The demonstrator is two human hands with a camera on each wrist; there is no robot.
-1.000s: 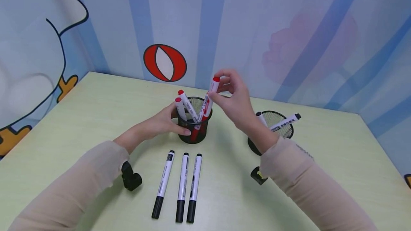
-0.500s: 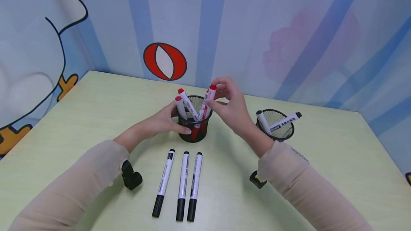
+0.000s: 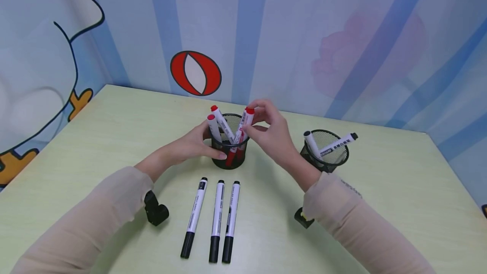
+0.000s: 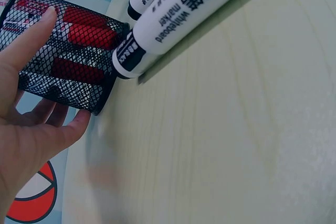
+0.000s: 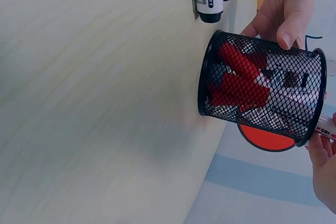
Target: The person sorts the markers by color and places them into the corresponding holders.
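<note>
In the head view a black mesh pen cup (image 3: 219, 163) stands mid-table with several red-capped white markers inside. My left hand (image 3: 190, 143) grips it from the left, thumb across the front. Through the mesh in the right wrist view, the markers' red lower ends show near the base of the cup (image 5: 262, 85). My right hand (image 3: 274, 134) pinches a red-capped whiteboard marker (image 3: 248, 118) near its top at the right rim; its lower part is down inside the cup. Two other red-capped markers, a white marker (image 3: 213, 128) and a tilted marker (image 3: 223, 125), lean left.
Three black-capped whiteboard markers lie side by side in front of the cup: a left one (image 3: 195, 212), a middle one (image 3: 217, 215) and a right one (image 3: 232, 215). A second mesh cup (image 3: 326, 165) at the right holds two black-capped markers (image 3: 340, 143). A printed curtain (image 3: 289, 45) hangs behind the table.
My right hand has moved down and slightly left, lowering the red-capped marker deeper into the cup. My left hand has stayed on the cup.
</note>
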